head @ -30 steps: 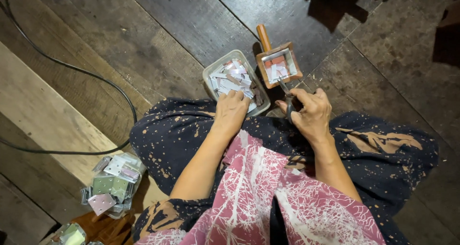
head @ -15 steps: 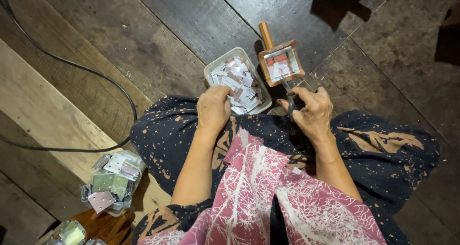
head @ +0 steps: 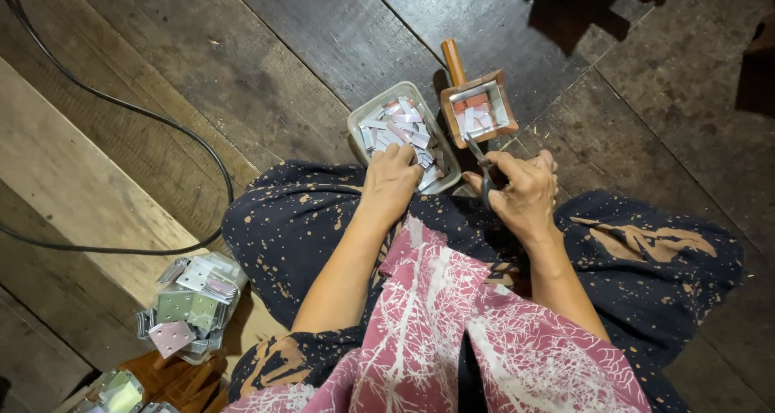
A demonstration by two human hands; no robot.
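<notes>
Head view is showing a person sitting on a dark plank floor (head: 266, 50). The left hand (head: 390, 183) is curling loosely, fingertips resting at the near rim of a grey tray (head: 355, 126) filled with small pale strips (head: 400, 126); whether it is pinching one I cannot tell. The right hand (head: 525, 191) is closing around scissors (head: 482, 167), blades pointing toward a small wooden box (head: 478, 106) with a handle, just beside the tray. A bundle of foil packets (head: 192, 304) is lying near the floor's left edge, beside a black cable (head: 161, 122).
</notes>
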